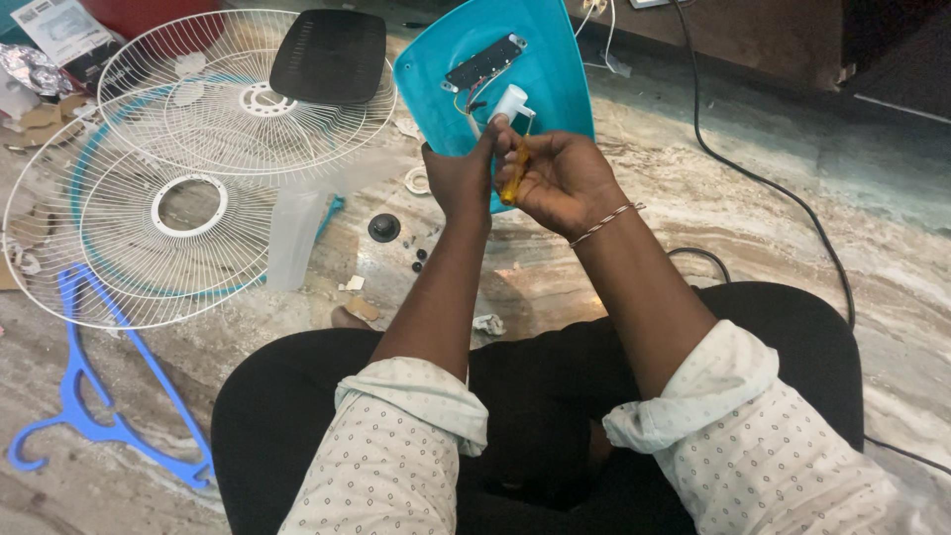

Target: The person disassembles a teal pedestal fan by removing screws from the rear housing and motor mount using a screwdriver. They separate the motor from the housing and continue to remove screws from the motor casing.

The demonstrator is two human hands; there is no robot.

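Hands first, from the head camera: I see my left hand [458, 180] gripping the lower edge of a teal fan base cover [540, 69], holding it tilted up off the floor with its inner side towards me. My right hand [561, 178] is closed around a screwdriver with a yellow handle [514, 176], fingers curled tight, the two hands touching at the knuckles. The tool's tip is hidden behind my fingers, so I cannot tell what it meets. Just above the hands, on the cover's inside, there is a white cylindrical part [512, 101] with thin wires, and higher up a dark switch strip [483, 62] fixed by a metal bracket.

Left of the cover, on the marbled floor [753, 228], two white wire fan guards [188, 168] lie overlapping, with a black fan blade [330, 54] resting on the upper one. A blue plastic hanger [89, 396] lies at the far left, near my knee. Between guards and cover I see a black round knob [384, 227] and small loose bits. A black cable [763, 183] runs across the floor on the right. Both sleeves are rolled up, and a thin bracelet [606, 223] sits on the right wrist.
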